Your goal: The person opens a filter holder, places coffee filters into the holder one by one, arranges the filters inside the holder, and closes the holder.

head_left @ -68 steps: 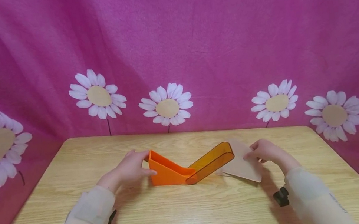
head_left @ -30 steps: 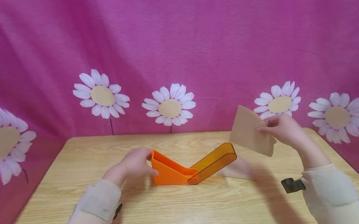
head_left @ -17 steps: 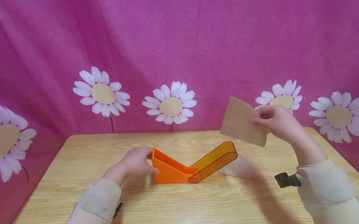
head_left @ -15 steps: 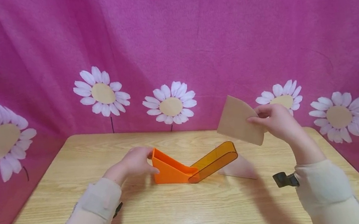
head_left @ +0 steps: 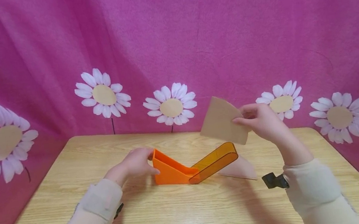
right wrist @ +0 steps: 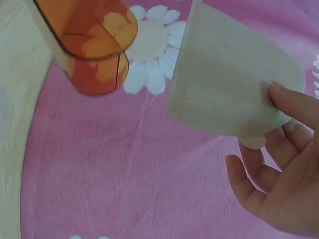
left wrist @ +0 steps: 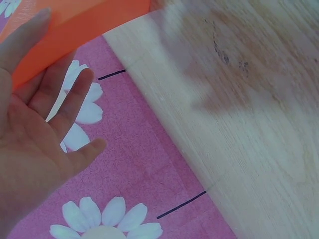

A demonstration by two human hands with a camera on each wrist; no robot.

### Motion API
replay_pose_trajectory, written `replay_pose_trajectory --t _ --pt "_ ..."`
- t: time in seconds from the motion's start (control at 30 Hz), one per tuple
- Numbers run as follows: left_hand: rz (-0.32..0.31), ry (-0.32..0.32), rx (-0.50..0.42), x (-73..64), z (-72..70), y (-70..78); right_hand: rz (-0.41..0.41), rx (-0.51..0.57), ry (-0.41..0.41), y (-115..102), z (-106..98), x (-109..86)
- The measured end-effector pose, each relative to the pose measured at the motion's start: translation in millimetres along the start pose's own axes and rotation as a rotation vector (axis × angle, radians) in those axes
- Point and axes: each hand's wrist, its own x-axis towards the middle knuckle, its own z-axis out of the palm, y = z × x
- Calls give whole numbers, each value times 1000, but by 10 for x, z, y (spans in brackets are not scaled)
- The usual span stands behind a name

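Holding the tall end of the orange box [head_left: 170,173], the left hand [head_left: 133,164] sets its thumb on the near side and its fingers behind, so this grip is clasped on the box, which stands on the desk [head_left: 158,215]. The box runs long from left to right, its mouth facing up and sloping down to the amber lid [head_left: 214,163], which angles up rightward with its free end raised. Above that end is the filter [head_left: 222,122], apart from the lid, as the right wrist view shows. What seems to count most is this: the filter is up and to the right of the box's mouth, its broad face toward the wearer, so roughly in line with the box's length; whether it is in front of or behind the box is hard to tell. Beneath it, a pale sheet [head_left: 241,168] lies on the desk by the lid's free end. Farthest right, the right hand [head_left: 263,121] pinches the filter's right edge between thumb and fingers, so the filter reaches leftward from this grip; this hand is nearer the filter, the left nearer the box.
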Motion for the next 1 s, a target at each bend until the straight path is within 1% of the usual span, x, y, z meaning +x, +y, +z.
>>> replay_pose_trajectory --t 0.17,0.33,0.5,0.6,0.83,0.93,1.0 --pt "1 4 -3 -6 0 -7 -26 13 -17 -55 132 41" --pt "11 8 -1 13 13 -13 -42 8 -45 -52 278 103" --pt "-5 0 -8 23 9 -21 -48 9 -70 -66 419 159" --pt "-8 -7 -6 19 -5 -17 -71 -6 -77 -86 517 189" --pt "24 -12 43 21 -39 -3 -123 -71 -100 -121 803 240" --pt "26 -10 44 27 -37 -4 -133 -86 -118 -127 935 255" --pt "38 -9 47 33 -32 -4 -130 -94 -129 -126 1013 261"
